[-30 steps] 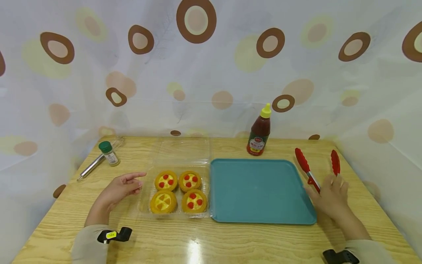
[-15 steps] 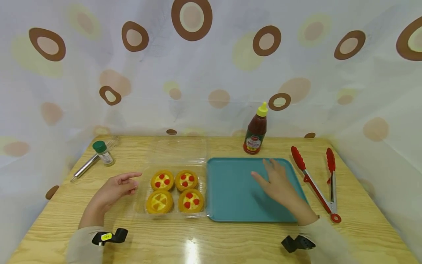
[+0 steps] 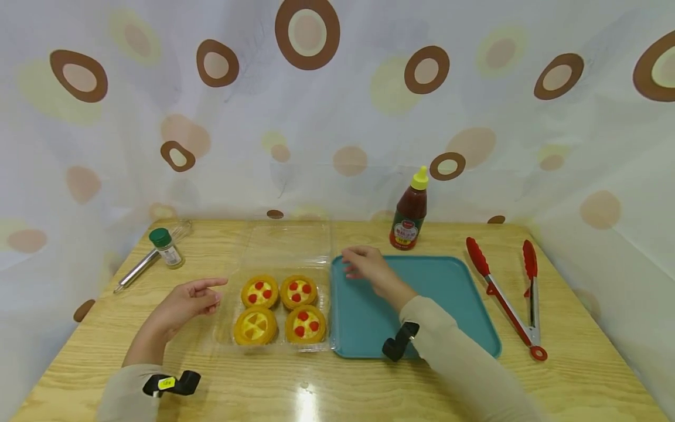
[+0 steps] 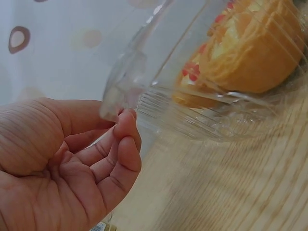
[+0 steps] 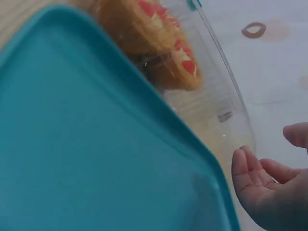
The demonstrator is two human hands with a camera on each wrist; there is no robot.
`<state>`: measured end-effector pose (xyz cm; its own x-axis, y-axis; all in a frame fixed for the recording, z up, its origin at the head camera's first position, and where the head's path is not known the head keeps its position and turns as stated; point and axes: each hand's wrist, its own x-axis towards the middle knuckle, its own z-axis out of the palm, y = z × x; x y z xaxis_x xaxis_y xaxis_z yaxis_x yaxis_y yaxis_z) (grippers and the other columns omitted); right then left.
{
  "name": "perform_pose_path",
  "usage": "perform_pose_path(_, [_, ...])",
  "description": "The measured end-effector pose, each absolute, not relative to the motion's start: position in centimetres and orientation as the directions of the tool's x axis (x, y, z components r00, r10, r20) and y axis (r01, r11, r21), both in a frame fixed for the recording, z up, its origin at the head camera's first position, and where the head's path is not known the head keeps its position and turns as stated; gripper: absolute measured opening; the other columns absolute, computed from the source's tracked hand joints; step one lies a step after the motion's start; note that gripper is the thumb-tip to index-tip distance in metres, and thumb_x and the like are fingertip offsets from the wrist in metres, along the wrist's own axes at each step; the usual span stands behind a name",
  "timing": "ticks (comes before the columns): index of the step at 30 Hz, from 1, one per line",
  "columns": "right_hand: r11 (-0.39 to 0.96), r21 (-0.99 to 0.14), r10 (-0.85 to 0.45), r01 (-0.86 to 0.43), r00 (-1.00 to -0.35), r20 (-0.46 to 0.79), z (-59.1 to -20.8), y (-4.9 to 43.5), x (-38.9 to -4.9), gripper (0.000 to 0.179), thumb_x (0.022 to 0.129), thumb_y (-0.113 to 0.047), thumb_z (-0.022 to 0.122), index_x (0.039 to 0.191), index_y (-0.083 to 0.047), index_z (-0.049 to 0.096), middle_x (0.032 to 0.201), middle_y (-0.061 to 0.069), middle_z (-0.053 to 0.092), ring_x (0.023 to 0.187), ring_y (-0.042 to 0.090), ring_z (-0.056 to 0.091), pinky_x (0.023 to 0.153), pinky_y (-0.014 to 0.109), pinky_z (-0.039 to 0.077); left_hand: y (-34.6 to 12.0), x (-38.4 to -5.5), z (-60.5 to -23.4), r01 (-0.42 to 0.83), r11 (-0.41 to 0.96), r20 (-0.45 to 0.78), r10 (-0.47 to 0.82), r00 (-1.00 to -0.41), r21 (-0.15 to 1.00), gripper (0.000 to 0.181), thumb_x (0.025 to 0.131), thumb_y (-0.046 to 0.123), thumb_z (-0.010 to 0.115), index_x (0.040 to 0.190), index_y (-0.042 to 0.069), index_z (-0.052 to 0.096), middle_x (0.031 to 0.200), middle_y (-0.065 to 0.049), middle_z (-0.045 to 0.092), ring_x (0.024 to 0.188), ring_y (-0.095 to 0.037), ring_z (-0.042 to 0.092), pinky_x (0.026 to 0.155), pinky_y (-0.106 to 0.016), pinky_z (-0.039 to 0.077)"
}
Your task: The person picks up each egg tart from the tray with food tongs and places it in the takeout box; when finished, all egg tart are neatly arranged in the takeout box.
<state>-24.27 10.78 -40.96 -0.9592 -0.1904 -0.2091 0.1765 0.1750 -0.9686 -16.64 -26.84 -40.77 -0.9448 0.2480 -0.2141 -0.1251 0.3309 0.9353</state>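
Observation:
A clear plastic container holds several round tarts, most topped with red pieces. Its transparent lid is folded back behind it. At the left edge, my left hand pinches the rim, the index finger reaching along it in the head view and the other fingers curled. My right hand is over the back left corner of the teal tray, near the container's right side. In the right wrist view its fingers are loosely bent, thumb apart, with nothing between them.
Red-tipped tongs lie spread to the right of the tray. A sauce bottle with a yellow cap stands behind it. At the far left are a green-capped shaker and a whisk. A patterned curtain backs the wooden table.
My right hand has let go of the tongs and moved left across the tray to its back left corner. The tongs stay lying on the right. The left hand has kept its place.

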Motion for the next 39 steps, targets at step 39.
perform_pose_path(39, [-0.015,-0.998,-0.249,-0.064,-0.966,0.066,-42.9,8.0,-24.4,0.006,0.088,0.004,0.061,0.087,-0.001,0.059,0.082,-0.001,0.061,0.071,0.011,0.055,0.071,0.033,0.05,-27.9,-16.1,-41.0,-0.144,0.291,-0.219,0.243,-0.945,0.946,0.05,0.097,0.011,0.053,0.14,-0.01,0.036,0.086,-0.002,0.057,0.075,-0.013,0.054,0.076,-0.025,0.05])
